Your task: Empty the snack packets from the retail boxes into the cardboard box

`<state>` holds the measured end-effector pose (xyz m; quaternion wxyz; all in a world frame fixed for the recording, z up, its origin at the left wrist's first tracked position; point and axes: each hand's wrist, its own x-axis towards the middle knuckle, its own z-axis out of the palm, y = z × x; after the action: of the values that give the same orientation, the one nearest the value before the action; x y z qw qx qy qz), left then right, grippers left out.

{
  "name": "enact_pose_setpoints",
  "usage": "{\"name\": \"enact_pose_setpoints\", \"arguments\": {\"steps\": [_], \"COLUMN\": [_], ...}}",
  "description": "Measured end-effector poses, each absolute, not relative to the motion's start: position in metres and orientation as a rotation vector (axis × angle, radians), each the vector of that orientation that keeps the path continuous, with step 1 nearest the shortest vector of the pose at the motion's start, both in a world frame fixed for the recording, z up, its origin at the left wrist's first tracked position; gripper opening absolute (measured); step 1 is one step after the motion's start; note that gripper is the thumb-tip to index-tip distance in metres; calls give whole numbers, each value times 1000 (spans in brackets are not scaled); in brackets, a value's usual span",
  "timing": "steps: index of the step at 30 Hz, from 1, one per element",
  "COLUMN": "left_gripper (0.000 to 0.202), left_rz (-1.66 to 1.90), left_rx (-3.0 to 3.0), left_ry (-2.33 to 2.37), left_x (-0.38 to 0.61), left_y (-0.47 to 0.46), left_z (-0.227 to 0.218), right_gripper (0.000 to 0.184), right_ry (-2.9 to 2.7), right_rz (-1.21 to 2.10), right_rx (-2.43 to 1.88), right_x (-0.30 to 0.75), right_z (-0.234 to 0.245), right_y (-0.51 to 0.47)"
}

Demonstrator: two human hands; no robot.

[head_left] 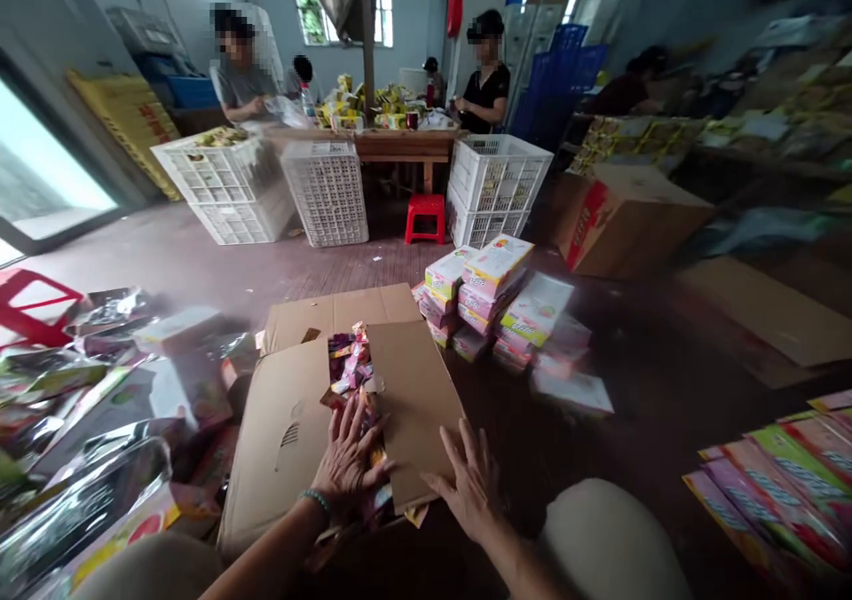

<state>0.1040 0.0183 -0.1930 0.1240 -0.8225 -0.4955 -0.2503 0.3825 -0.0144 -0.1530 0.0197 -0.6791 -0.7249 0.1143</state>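
In front of me stands a cardboard box (280, 440) with its two long flaps folded inward, leaving a gap down the middle. Small colourful packets (350, 360) fill that gap, mostly purple, red and orange. My left hand (350, 453) lies over the gap with fingers spread, resting on the packets and the flap edges; a beaded bracelet circles its wrist. On the right flap's (419, 405) outer edge rests my right hand (469, 476), its fingers stretched out and apart. Neither hand grips anything.
Stacked printed cartons (496, 263) stand beyond the box to the right. Clear-wrapped packages (86, 458) heap up on the left. Flat colourful packs (785, 476) lie at lower right. Farther off are white crates (326, 196), a red stool (426, 218), and people around a wooden table (399, 146).
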Motion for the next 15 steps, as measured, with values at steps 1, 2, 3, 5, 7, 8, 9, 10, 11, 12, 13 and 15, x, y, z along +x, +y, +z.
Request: {"name": "enact_pose_setpoints", "arguments": {"steps": [1,2,3,5,7,8,9,10,11,12,13,15], "left_gripper": [74,76,78,84,89,91,93,94,94,93,92,89], "left_rz": [-735,-728,-718,-699,-677,-660,-646,-630,-617,-605,-595,-569], "left_rx": [-2392,-2397,-2408,-2439,-2475,-2498,-2523,-2546,-2568,-2587,-2602,-2632], "left_ry": [-1412,-1396,-1388,-1399,-1444,-1466,-1480,-1492,-1497,-1509,-1526,-1570], "left_x": [104,104,104,104,104,104,104,103,103,103,103,104], "left_y": [18,18,18,16,13,11,9,7,5,2,0,-3], "left_z": [-197,-200,-203,-209,-217,-222,-226,-230,-233,-235,-236,-235], "right_gripper": [78,80,81,83,86,86,87,88,89,90,91,91], "right_ry": [-2223,-2201,-2174,-2119,-2094,-2103,-2122,-2146,-2163,-2174,-2181,-2189], "right_rz": [328,286,228,100,9,-10,-18,-15,-7,7,27,89], "right_rx": [-2104,-2086,-2063,-2015,-1980,-1964,-1951,-1943,-1950,-1970,-1998,-2057], "right_x": [382,381,380,380,383,385,389,392,395,397,398,397], "right_z": [-161,-169,-176,-191,-204,-210,-214,-216,-217,-216,-214,-205], "right_y": [-14,-14,-15,-17,-21,-23,-26,-28,-30,-32,-33,-33]}}
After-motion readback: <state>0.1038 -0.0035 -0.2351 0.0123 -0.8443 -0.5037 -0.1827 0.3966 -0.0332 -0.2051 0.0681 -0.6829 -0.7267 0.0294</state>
